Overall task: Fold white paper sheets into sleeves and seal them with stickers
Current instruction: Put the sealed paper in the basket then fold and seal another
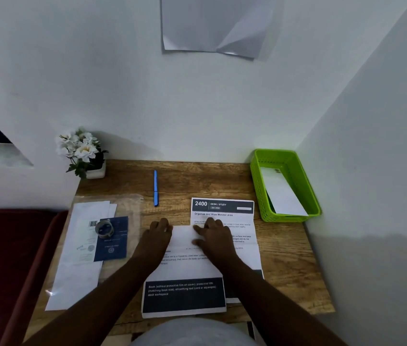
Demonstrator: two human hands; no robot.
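Setting: a wooden table (285,258) pushed into a white corner, with a creased sheet taped to the wall above.
Paper sheet: a white paper sheet (183,239), partly folded, lies at the table's middle on top of two printed instruction pages (222,208).
Left hand: the left hand (157,233) rests on the sheet's left edge, fingers curled down over it; whether it pinches or only presses is hard to tell from here.
Right hand: the right hand (212,233) lies flat on the sheet, fingers spread and pressing.
Finished work: one folded sleeve (282,193) leans inside the green basket (262,186) at the far right.
Supplies: a tape roll (104,229) sits on a dark booklet (112,243) to the left; a blue pen (155,188) lies beyond the hands.
Handling: the sheet is likely light, limp and prone to sliding on the printed page below, so pinning the middle flat and lifting by an edge or corner seems best for a clean crease.
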